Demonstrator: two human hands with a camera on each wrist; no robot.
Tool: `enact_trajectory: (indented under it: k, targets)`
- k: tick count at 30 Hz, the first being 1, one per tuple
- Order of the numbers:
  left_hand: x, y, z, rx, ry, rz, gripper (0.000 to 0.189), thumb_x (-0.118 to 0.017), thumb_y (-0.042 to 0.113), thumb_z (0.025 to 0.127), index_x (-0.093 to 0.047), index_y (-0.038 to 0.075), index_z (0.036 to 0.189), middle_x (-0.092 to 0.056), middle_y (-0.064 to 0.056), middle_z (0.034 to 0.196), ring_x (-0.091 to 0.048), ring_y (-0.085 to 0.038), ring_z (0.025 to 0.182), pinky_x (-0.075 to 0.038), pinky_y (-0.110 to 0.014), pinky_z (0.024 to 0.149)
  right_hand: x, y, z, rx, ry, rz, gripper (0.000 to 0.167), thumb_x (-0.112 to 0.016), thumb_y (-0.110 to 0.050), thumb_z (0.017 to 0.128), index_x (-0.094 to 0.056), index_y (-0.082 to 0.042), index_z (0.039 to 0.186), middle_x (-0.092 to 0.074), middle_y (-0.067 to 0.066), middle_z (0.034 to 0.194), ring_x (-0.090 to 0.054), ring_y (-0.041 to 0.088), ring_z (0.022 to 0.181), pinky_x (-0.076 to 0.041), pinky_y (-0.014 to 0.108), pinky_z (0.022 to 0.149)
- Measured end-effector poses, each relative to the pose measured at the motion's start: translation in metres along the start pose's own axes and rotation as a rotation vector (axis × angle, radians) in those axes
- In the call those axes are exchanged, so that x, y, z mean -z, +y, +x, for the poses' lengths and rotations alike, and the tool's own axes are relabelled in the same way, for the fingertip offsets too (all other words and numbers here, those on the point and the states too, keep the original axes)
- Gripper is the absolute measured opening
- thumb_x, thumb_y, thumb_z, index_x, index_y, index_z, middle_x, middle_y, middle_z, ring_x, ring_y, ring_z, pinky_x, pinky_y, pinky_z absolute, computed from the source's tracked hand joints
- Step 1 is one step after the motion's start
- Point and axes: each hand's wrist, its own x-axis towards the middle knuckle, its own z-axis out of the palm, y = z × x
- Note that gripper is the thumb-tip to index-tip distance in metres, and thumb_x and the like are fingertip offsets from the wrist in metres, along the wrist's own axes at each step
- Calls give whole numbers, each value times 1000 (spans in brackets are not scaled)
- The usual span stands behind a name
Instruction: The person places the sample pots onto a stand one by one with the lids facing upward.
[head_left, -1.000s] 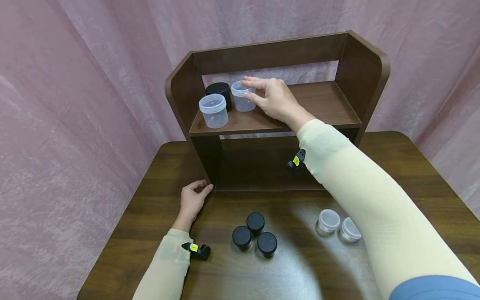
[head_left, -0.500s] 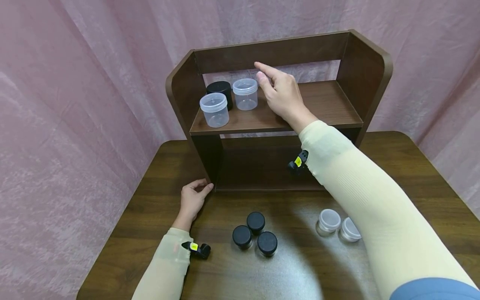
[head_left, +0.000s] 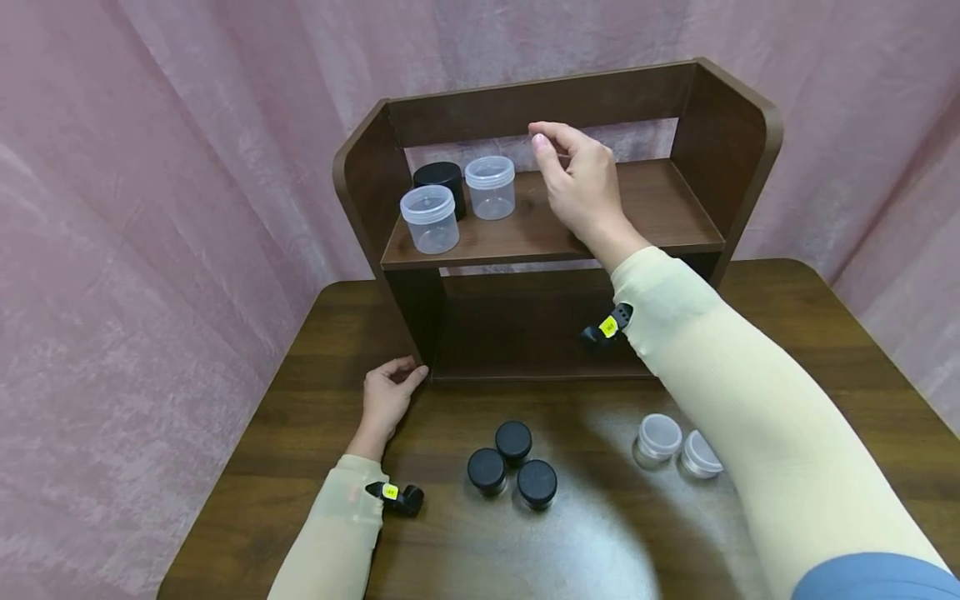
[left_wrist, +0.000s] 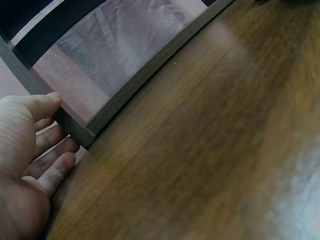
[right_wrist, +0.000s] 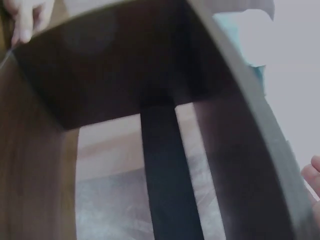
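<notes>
A translucent plastic jar [head_left: 491, 192] is stood upright on the upper board of the brown shelf [head_left: 660, 204], at the frame's upper centre, beside the right hand [head_left: 585, 179], whose fingers are loosely bent, nothing gripped. The shelf's lower left edge is pinched by the left hand [head_left: 386, 402]. Black-lidded jars [head_left: 537, 482] are clustered at lower centre.

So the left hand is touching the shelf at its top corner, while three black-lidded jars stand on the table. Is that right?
Not quite: the left hand is touching the shelf at its bottom corner, as the head view shows. Three black-lidded jars do stand on the table.
</notes>
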Motion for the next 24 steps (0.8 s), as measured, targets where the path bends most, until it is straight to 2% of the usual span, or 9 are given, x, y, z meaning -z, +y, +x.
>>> enact_trajectory:
  k: [5, 10, 14, 19, 24]
  targets:
    - [0, -2, -2, -8, -4, -17, 37, -77, 29, 84, -71, 2, 109, -68, -14, 107, -62, -23, 96, -47, -22, 76, 20, -2, -22, 20, -4, 211, 27, -56, -19, 98, -68, -4, 117, -69, 8, 112, -64, 11, 101, -47, 23, 88]
    - [0, 0, -5, -13, -1, -10, 35, -77, 28, 84, -71, 3, 107, -69, -11, 105, -62, -22, 94, -49, -25, 75, 52, -4, -64, 67, -46, 449, 23, -58, -3, 95, -66, 7, 114, -69, 14, 108, -64, 18, 102, -47, 28, 93]
    - [-1, 1, -7, -20, 5, -4, 34, -77, 27, 83, -72, 3, 106, -69, -11, 103, -63, -21, 93, -49, -24, 75, 81, 1, -101, 136, -113, 486, 22, -58, 8, 91, -66, 10, 112, -70, 13, 105, -66, 19, 99, -49, 25, 87]
    - [-2, 3, -3, -36, 6, -23, 33, -78, 27, 82, -72, 3, 104, -70, -11, 102, -64, -21, 91, -49, -23, 74, 116, 15, -138, 195, -215, 364, 29, -60, 19, 81, -65, 13, 109, -69, 18, 105, -66, 17, 98, -50, 20, 81]
    - [-3, 2, -3, -33, 4, -29, 33, -78, 26, 82, -72, 2, 104, -70, -11, 101, -63, -21, 92, -49, -23, 74, 143, 35, -168, 278, -285, 71, 43, -70, 22, 65, -68, 9, 107, -69, 18, 104, -63, 8, 100, -46, 16, 83]
